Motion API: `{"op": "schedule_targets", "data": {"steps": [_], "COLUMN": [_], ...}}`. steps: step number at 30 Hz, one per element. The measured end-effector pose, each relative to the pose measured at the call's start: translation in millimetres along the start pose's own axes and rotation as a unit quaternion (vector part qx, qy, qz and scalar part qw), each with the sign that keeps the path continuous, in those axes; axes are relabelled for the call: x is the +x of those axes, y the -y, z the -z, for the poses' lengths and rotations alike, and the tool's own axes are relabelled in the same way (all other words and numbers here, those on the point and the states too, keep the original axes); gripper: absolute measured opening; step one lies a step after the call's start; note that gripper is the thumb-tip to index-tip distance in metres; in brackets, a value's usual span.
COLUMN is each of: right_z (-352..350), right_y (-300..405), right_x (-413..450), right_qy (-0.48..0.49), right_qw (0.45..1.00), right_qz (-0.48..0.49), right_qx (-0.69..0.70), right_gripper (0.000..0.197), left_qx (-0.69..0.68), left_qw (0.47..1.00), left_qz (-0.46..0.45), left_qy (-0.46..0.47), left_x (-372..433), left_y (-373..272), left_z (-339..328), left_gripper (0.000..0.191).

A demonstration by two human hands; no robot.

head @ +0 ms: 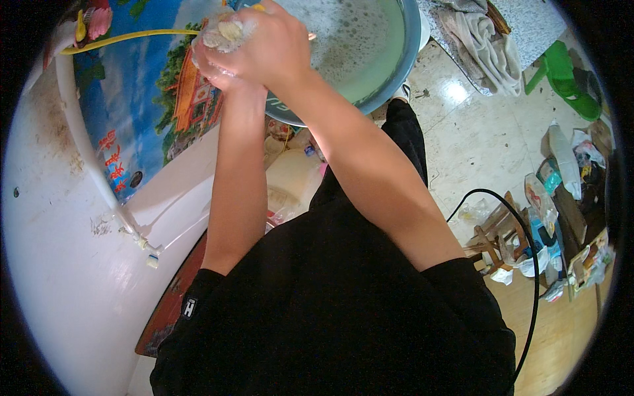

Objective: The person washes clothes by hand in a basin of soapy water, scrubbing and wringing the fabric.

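My right hand is closed over a pale, foam-covered object, perhaps a cloth; its exact kind is unclear. Below and to the left, my left hand cups the same object, wet and partly hidden by the right. Both hands are at the left rim of a round blue-grey basin. Cloudy greenish water with white suds fills the basin. A small patch of yellow shows behind the right hand, too little to identify.
A yellow hose runs along the picture-covered wall panel beside a white pipe. Grey cloths drape over a speckled slab. Beyond lie a green plastic stool or slipper-like item and heaped litter. A black cable loops at right.
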State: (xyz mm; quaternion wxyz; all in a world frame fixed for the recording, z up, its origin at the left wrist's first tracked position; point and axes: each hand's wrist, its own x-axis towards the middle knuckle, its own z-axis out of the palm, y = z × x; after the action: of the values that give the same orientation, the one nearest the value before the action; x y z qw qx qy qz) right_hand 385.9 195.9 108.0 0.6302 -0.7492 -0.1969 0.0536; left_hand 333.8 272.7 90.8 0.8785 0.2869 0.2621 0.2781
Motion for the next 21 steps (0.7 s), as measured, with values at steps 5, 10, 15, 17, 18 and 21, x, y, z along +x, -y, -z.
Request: {"op": "schedule_targets", "data": {"steps": [5, 10, 15, 17, 18, 21], "right_z": [2, -1, 24, 37, 47, 66], "right_y": [-10, -39, -36, -43, -35, -7], "right_x": [15, 7, -3, 3, 12, 33], "right_qy": [0.109, 0.028, 0.155, 0.218, 0.223, 0.308], "right_qw": [0.976, 0.99, 0.974, 0.972, 0.972, 0.943], "right_qz": [-0.183, -0.134, -0.153, -0.076, -0.055, -0.127], "right_qx": [-0.042, -0.024, 0.062, -0.047, -0.049, -0.006], "right_gripper": [0.055, 0.052, 0.052, 0.061, 0.061, 0.077], "left_qx": [0.157, 0.228, 0.118, 0.072, 0.034, -0.062], "left_qw": [0.967, 0.921, 0.973, 0.973, 0.967, 0.966], "left_qz": [-0.065, -0.09, 0.052, 0.085, 0.126, 0.13], "left_qy": [-0.189, -0.304, -0.194, -0.2, -0.217, -0.216], "left_x": [15, 20, -3, -23, -33, -49], "left_y": [18, 44, 34, 32, 29, 23], "left_z": [-5, 0, 20, -1, -9, -18], "left_gripper": [0.049, 0.048, 0.046, 0.049, 0.053, 0.057]}}
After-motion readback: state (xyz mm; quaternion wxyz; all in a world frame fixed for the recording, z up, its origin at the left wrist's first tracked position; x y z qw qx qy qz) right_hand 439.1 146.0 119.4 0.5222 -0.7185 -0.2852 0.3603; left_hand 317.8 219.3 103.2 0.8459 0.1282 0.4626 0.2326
